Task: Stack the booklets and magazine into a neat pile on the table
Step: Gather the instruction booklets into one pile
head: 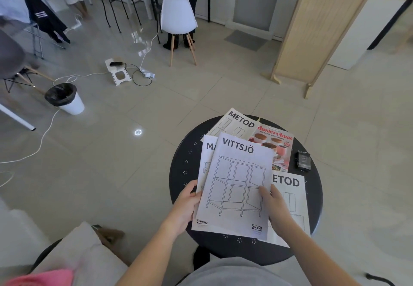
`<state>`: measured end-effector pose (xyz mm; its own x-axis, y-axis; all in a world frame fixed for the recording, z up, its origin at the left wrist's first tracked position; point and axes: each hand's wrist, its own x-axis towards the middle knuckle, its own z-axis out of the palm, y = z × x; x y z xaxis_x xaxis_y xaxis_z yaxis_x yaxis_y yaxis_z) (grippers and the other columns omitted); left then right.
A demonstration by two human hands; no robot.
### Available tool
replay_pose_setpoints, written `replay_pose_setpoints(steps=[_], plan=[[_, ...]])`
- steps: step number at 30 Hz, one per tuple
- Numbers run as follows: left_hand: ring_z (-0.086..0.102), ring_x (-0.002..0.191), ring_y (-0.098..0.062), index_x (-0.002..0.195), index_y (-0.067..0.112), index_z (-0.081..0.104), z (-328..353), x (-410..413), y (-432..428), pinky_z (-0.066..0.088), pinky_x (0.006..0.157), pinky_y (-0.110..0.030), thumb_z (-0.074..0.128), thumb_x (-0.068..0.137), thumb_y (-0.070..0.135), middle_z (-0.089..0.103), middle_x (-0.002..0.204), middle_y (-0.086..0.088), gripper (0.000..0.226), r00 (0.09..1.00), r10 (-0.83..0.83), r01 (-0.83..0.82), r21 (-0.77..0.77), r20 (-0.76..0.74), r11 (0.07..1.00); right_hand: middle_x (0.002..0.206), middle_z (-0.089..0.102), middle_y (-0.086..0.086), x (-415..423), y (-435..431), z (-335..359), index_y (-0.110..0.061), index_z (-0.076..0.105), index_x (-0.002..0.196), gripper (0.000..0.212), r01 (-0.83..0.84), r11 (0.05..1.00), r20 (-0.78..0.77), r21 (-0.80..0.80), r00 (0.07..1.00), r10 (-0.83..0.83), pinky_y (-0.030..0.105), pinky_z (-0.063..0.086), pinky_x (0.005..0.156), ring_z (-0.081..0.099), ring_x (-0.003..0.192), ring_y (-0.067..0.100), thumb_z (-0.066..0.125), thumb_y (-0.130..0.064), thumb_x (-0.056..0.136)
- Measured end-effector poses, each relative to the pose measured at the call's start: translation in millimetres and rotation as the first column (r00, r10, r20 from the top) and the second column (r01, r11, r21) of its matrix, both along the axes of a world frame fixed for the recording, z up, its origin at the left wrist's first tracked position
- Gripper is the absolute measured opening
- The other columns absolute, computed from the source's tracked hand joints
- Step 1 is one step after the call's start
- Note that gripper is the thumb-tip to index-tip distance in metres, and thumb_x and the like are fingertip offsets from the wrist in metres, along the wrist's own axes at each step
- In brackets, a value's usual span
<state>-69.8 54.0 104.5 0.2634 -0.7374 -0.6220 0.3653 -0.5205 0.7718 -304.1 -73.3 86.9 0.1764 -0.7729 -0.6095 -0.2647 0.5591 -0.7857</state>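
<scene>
Both hands hold a white VITTSJÖ booklet [237, 187] over the round black table [181, 173]. My left hand [186, 205] grips its left edge, my right hand [273, 205] its right edge with the thumb on the cover. Under it lies another white booklet [206, 158] with only "MA" showing. A METOD booklet [237, 123] rests at the far side, partly overhanging the rim. A colourful Masterclass magazine [279, 144] lies to its right. A second METOD booklet [290, 196] lies at the right, partly beneath my right hand.
A small black box [303, 160] sits on the table's right side. On the tiled floor: a white bin [66, 99], cables and a power strip [147, 73], a white chair [177, 17], a wooden screen [312, 28]. A cushion [73, 254] lies at my left.
</scene>
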Motion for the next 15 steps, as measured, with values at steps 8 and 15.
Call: replay_pose_setpoints(steps=[8,15], plan=[[0.077,0.117,-0.031,0.13,0.023,0.069,6.6,-3.6,-8.5,0.056,0.108,-0.06,0.06,0.109,0.026,0.08,0.125,-0.009,0.023,0.995,0.071,-0.073,-0.04,-0.065,0.996,0.123,0.078,-0.006,-1.9,-1.3,10.7,-0.036,0.06,0.132,0.033,-0.084,0.994,0.0,-0.074,0.996,0.084,0.058,0.06,0.099,0.075,0.112,0.022,0.045,-0.017,0.111],[0.077,0.116,-0.021,0.126,0.027,0.072,13.0,-16.7,-17.5,0.057,0.108,-0.053,0.053,0.103,0.066,0.082,0.12,0.003,0.05,0.998,0.021,-0.019,-0.036,0.055,0.999,0.122,0.077,0.005,2.8,4.6,10.7,-0.034,0.059,0.128,0.028,-0.009,0.999,0.093,-0.05,0.996,0.013,0.06,0.063,0.092,0.078,0.106,0.03,0.056,-0.015,0.108]])
